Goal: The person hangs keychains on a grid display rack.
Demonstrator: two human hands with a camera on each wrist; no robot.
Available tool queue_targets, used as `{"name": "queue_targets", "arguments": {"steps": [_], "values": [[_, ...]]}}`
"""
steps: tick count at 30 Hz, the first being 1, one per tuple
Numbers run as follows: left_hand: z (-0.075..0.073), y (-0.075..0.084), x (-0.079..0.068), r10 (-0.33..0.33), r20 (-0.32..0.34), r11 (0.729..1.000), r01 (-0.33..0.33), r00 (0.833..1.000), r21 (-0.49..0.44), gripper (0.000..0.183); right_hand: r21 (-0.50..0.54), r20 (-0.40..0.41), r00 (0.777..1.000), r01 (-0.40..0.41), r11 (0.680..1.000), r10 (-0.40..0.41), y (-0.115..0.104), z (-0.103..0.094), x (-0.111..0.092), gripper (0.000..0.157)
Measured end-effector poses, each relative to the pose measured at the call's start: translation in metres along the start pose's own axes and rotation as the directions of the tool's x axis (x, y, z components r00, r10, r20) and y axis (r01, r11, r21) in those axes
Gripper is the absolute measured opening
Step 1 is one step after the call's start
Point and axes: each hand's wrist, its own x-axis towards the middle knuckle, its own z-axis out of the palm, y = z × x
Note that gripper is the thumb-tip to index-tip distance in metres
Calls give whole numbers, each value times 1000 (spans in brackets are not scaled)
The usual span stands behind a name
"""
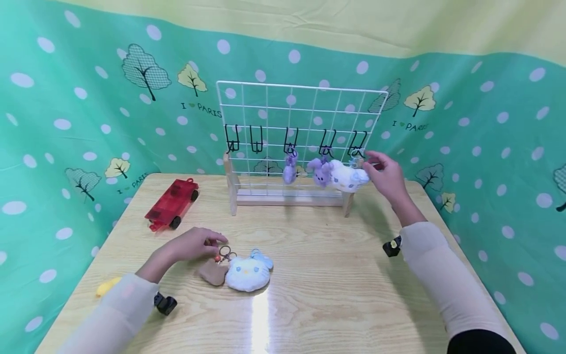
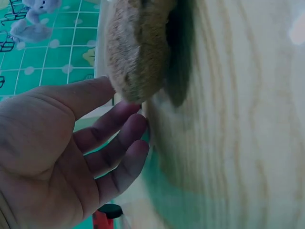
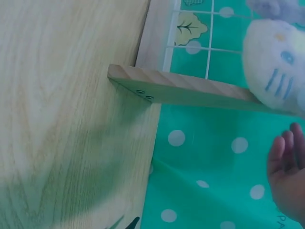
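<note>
My left hand (image 1: 201,243) is low over the table beside a brown plush keychain (image 1: 213,273), its fingers loosely bent near the metal ring. In the left wrist view, the thumb and fingertips come right at the end of the brown plush. Next to it lies a white cat-face plush keychain (image 1: 247,274) with a blue bow. A similar white plush (image 1: 347,177) hangs from the rightmost black hook (image 1: 357,145). At its right side is my right hand (image 1: 384,174), fingertips near its light-blue clip; the right wrist view shows those fingers (image 3: 286,148) apart from the plush body.
A white wire grid rack (image 1: 276,105) on wooden feet (image 1: 231,187) stands at the back, with several black hooks. Two purple plush keychains (image 1: 289,169) hang on it. Left are a red toy car (image 1: 172,204) and a yellow item (image 1: 107,286) partly behind the left sleeve.
</note>
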Motion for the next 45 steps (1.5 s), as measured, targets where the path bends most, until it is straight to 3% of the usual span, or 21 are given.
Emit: {"name": "queue_targets", "arguments": {"steps": [6,14,19,27,31,37,45], "values": [[7,1,-5,24,-13,1000,-24,1000,6,29,19,130,991,-36,999,33,6,-2,5,59],[14,-5,-10,36,-41,999,-37,999,-29,28,38,179,983,-51,998,44,10,0,7,61],[15,-6,-10,40,-35,997,-42,999,-60,26,32,188,980,-75,997,67,12,-1,10,63],[17,-9,-6,52,-60,999,-53,997,-15,17,0,197,978,-68,998,67,9,-1,10,64],[20,-11,-1,21,-78,1000,-22,997,-18,9,0,194,978,-71,997,69,9,0,9,63],[23,-12,3,-17,-86,1000,16,996,-6,25,7,193,980,-55,998,52,12,1,10,61],[22,-11,4,-1,-123,1000,4,992,21,19,4,187,981,-56,998,54,13,1,11,62]]}}
